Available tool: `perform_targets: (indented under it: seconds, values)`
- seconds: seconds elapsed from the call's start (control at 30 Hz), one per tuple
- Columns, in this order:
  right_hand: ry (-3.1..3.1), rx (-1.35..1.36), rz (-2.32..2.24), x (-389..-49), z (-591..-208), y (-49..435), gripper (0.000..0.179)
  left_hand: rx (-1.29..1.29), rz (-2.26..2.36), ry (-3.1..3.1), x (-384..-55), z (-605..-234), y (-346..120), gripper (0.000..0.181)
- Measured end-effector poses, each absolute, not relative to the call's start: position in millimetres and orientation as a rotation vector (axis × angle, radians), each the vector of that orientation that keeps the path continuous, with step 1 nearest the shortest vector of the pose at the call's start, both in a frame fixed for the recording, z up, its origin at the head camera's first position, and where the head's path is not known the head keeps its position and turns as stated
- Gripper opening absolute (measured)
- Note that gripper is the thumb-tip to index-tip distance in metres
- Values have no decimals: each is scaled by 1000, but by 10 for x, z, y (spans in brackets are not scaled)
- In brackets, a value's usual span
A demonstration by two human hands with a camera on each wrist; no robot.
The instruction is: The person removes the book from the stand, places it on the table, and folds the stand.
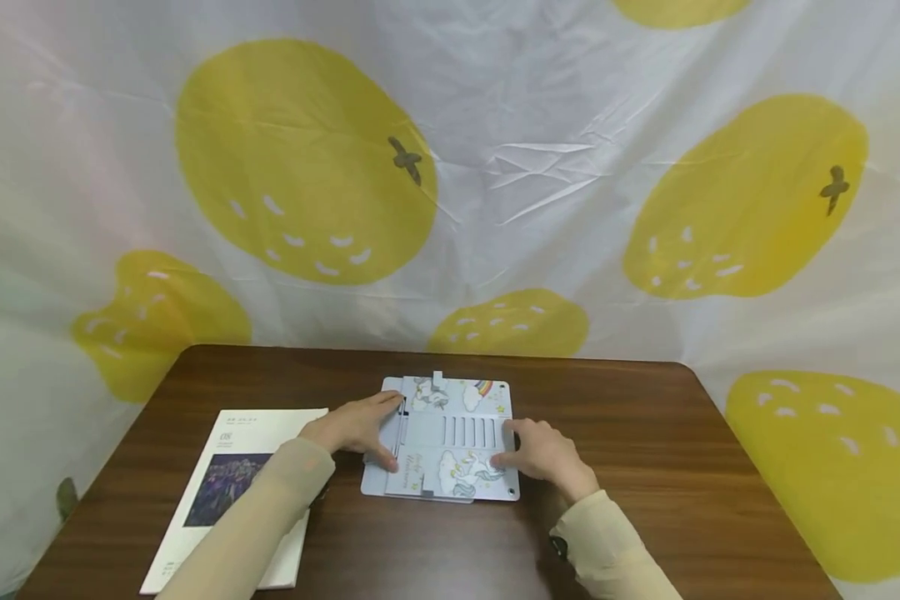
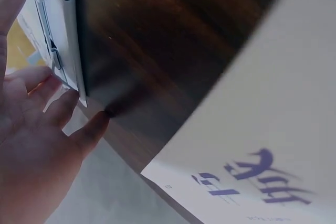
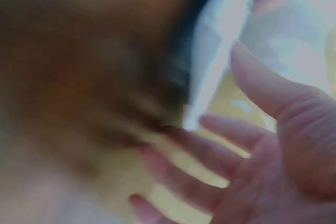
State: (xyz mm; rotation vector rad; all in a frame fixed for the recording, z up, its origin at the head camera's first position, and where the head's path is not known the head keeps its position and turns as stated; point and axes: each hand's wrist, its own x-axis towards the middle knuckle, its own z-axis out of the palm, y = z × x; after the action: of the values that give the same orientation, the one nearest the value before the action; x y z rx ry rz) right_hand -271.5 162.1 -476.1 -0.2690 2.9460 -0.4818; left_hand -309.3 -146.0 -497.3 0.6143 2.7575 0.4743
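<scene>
A folded book stand point(image 1: 420, 467), pale blue-white with unicorn, cloud and rainbow prints and a row of slots, lies near the middle of the table. My left hand point(image 1: 356, 427) holds its left side, thumb and fingers spread across a wire frame point(image 2: 51, 51). At the right edge of the stand my right hand point(image 1: 546, 454) grips with thumb on the printed face and fingers by the edge. The right wrist view is blurred; the fingers point(image 3: 226, 153) look loosely bent near the stand's corner. Some fingertips are hidden at the edges.
A white book point(image 1: 221, 433) with a dark picture on its cover lies to the left, partly under my left forearm. The brown wooden table point(image 1: 615, 417) reaches back to a white curtain point(image 1: 510, 100) with yellow fruit prints.
</scene>
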Motion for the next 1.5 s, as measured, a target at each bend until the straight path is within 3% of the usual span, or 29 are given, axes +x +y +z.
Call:
perform_targets:
  seconds: [0.3, 0.53, 0.73, 1.23, 1.5]
  values:
    - [2980, -483, -459, -3134, -4480, 1394, 83, 566, 454, 2751, -3120, -4981, -1432, 120]
    - [2913, -657, -729, -3439, -4656, 1119, 97, 561, 434, 2741, -3112, -4977, -1465, 119]
    - [2913, -729, -662, -3637, -4803, 937, 100, 539, 427, 2739, -3130, -4948, -1463, 119]
    - [2817, -537, -330, -3798, -4874, 659, 107, 522, 429, 2750, -3129, -5011, -1454, 119]
    - [2824, -541, -314, -3800, -4863, 621, 98, 546, 453, 2747, -3106, -4970, -1479, 119]
